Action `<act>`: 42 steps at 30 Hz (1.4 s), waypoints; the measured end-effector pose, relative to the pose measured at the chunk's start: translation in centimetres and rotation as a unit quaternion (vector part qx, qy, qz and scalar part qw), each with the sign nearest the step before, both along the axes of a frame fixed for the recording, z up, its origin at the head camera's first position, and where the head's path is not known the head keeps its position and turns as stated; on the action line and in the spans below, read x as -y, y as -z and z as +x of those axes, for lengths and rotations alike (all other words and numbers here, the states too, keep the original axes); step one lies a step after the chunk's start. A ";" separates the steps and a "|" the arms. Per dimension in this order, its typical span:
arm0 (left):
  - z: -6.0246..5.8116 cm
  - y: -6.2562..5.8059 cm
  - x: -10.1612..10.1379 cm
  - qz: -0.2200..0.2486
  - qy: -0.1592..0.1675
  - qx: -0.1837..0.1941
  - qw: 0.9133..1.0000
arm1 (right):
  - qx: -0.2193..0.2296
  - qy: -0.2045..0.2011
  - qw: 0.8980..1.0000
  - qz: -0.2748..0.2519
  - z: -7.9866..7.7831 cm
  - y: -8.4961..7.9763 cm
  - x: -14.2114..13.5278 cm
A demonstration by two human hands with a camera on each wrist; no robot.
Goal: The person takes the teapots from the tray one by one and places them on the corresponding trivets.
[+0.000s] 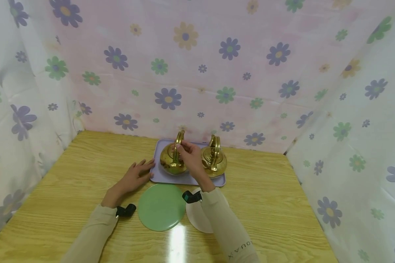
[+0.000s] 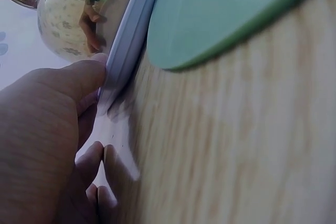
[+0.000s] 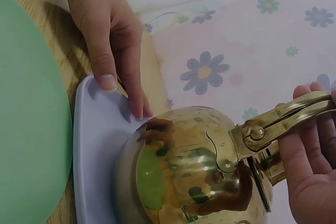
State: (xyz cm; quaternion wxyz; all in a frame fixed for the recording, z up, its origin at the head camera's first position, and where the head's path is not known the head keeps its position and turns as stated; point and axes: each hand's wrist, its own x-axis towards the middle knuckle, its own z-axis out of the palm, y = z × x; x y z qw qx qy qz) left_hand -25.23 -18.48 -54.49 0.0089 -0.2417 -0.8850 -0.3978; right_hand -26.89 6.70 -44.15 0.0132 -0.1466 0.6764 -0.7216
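Two shiny brass teapots stand on a lilac tray [image 1: 158, 178] at the back of the wooden table. My right hand [image 1: 188, 153] grips the upright handle [image 3: 286, 120] of the left teapot [image 1: 169, 162]; its fingers curl round the handle from the right. The right teapot [image 1: 214, 157] stands untouched beside it. My left hand [image 1: 136, 174] lies flat on the table with straight fingers pressing the tray's left edge [image 2: 126, 51], the thumb [image 3: 105, 66] on the rim. The left teapot's golden body [image 2: 65, 17] shows just past that rim.
A green plate [image 1: 161, 206] lies in front of the tray, and a white plate [image 1: 197, 219] sits partly under my right forearm. Flowered curtains close off the back and both sides. Bare wooden tabletop [image 1: 69, 175] stretches left and right of the tray.
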 end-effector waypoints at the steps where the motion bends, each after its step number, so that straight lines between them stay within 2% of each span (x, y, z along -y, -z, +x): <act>1: 0.0 0.0 0.0 0.001 -0.001 0.001 1.000 | 0.000 0.003 1.000 0.002 0.0 0.0 0.0; 9: 0.3 0.2 -0.3 -0.003 -0.005 -0.009 1.000 | 0.006 0.034 0.999 0.021 0.1 -0.1 0.0; 14: 0.5 -0.1 -0.3 -0.002 -0.010 -0.012 1.000 | -0.006 0.043 0.999 0.021 0.0 0.1 0.2; 20: 0.6 -0.3 -0.3 0.000 -0.014 -0.008 1.000 | -0.036 0.036 0.999 0.016 0.0 0.0 0.2; 27: 0.5 -0.3 -0.3 -0.003 -0.015 -0.010 1.000 | -0.079 0.035 0.996 0.024 1.7 -2.1 0.3; 31: 0.3 0.0 -0.3 -0.004 -0.016 -0.013 1.000 | -0.097 0.041 0.994 0.031 2.0 -2.4 0.3; 36: 0.2 0.4 -0.2 -0.002 -0.018 -0.014 1.000 | -0.095 0.039 0.994 0.029 1.8 -2.0 0.3; 42: 0.0 0.3 -0.2 -0.004 -0.017 -0.006 1.000 | -0.091 0.036 0.995 0.027 1.7 -1.8 0.2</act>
